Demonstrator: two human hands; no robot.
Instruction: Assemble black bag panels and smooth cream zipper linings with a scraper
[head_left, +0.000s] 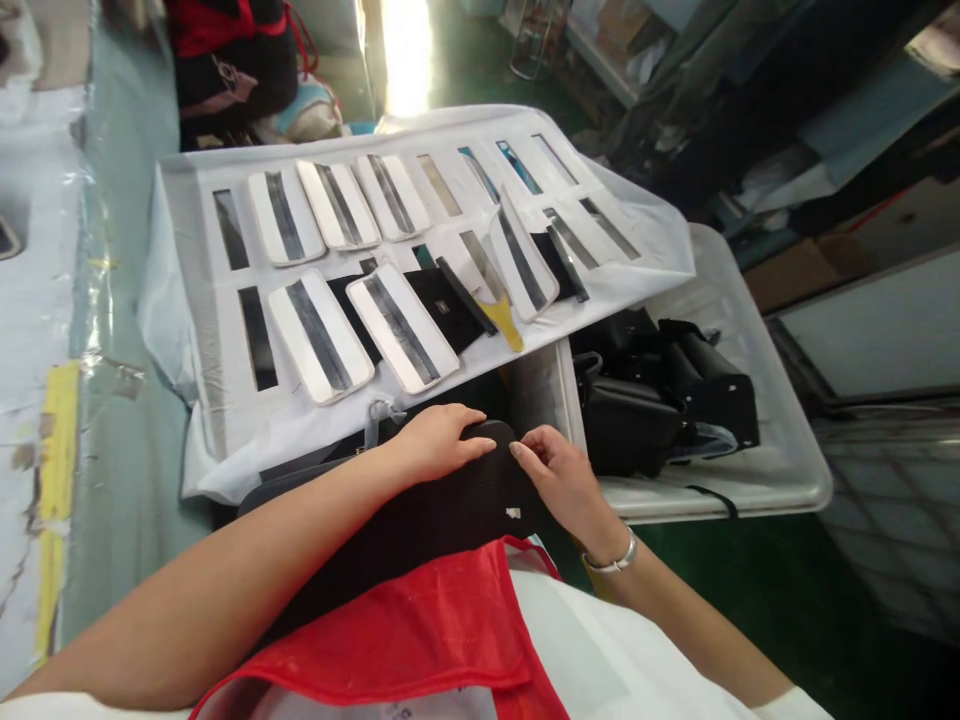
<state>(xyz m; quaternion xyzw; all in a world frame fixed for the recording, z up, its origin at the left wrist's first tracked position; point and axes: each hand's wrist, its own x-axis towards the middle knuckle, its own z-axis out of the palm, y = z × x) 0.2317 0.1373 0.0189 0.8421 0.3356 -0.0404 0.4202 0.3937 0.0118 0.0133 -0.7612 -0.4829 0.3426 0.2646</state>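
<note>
A black bag-like piece [450,510] with a smooth rounded flap end [487,455] lies across my lap. My left hand [439,440] grips the upper edge of the flap, its thumb on top and the other fingers partly hidden behind. At the flap's right corner, my right hand [562,485] is curled in a pinch, thumb tip against the edge. A small white tag [513,513] shows on the black material below. Close beyond my left hand stands a grey wrapped handle loop [381,412].
A white-covered slotted board [232,420] ahead carries several white panels with dark strips [321,335], black pieces [442,305] and a yellow scraper-like tool [504,320]. To the right, a translucent bin [795,465] holds black bags [630,420]. A table [124,300] runs along the left.
</note>
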